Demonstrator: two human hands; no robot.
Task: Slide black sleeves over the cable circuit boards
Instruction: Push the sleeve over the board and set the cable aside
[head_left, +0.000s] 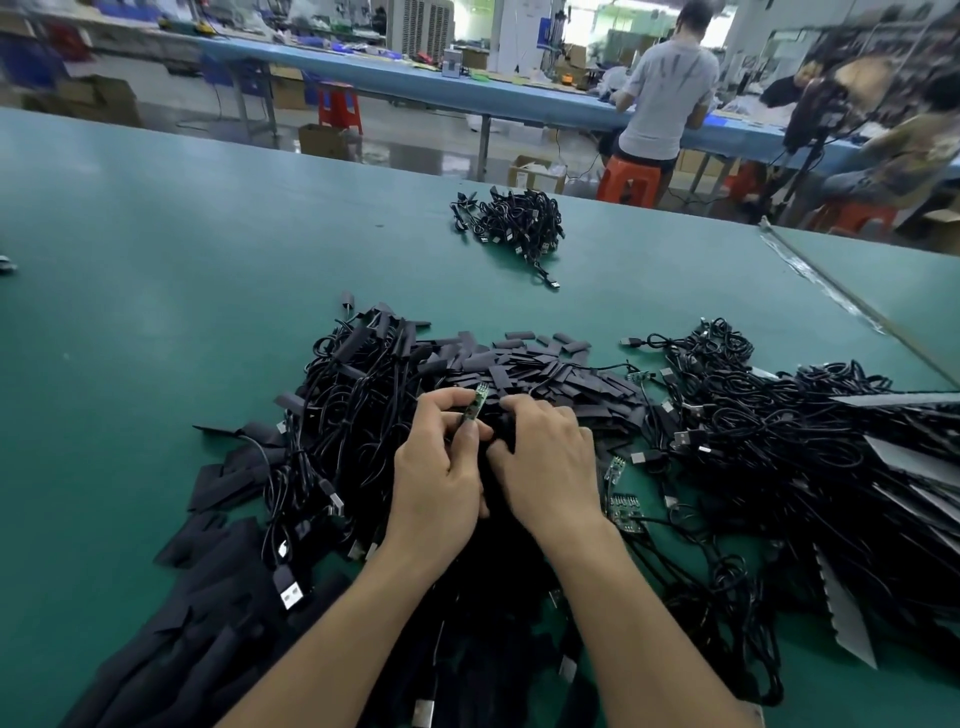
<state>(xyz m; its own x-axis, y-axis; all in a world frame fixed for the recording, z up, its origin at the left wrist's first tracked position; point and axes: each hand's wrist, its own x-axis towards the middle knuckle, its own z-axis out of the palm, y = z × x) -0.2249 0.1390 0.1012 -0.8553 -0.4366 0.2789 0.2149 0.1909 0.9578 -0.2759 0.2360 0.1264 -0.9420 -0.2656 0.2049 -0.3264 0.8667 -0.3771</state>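
My left hand (441, 467) pinches a small green circuit board (475, 402) on a black cable, its tip sticking up above the fingers. My right hand (545, 457) lies right beside it with curled fingers on the heap of flat black sleeves (540, 371); a dark piece sits under its fingertips, but I cannot tell if it is gripped. More bare green boards (623, 506) lie just right of my right wrist among tangled black USB cables (769, 447).
The green table (156, 291) carries a small bundle of black cables (511, 221) at the far middle. Cables with sleeves on pile up at my left (332, 415). A metal strip (852, 306) runs along the right. People sit at benches beyond the table.
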